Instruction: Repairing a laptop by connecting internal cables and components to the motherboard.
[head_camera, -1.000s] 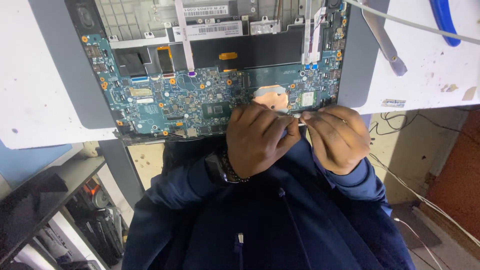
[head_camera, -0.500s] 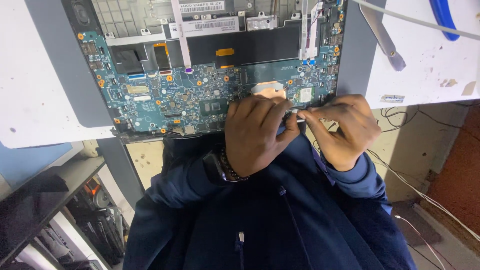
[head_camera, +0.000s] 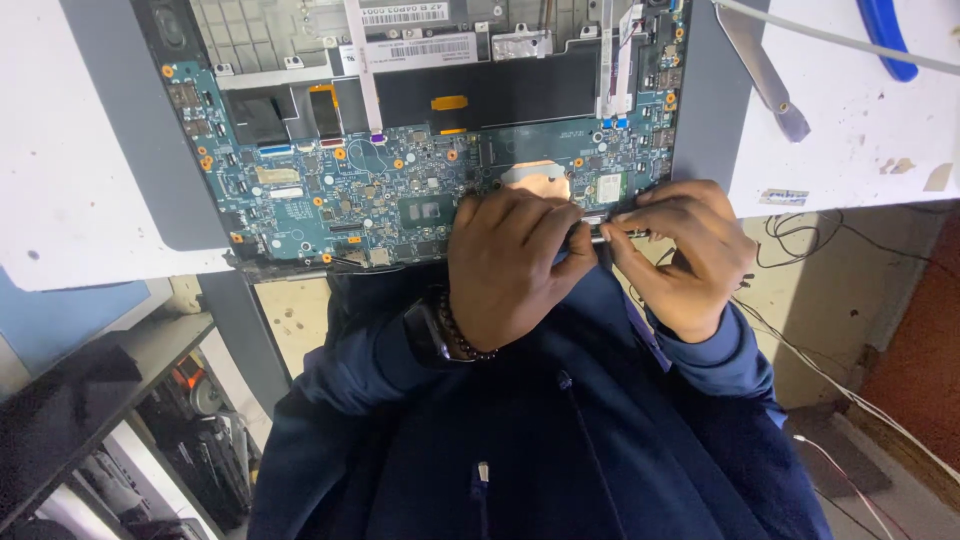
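Where the opened laptop (head_camera: 700, 110) overhangs the white bench (head_camera: 850, 130), its grey shell frames a blue-green circuit board (head_camera: 340, 190) studded with tiny chips and a copper plate (head_camera: 535, 180). The left hand (head_camera: 515, 265) and right hand (head_camera: 680, 250) meet at the board's near edge, fingertips pinching a small metal part (head_camera: 600, 225).

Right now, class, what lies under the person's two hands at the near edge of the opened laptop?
Under the left hand and right hand lies the blue-green motherboard edge, with a copper plate just beyond. A small silver part shows between the fingertips; whatever else they grip is covered.
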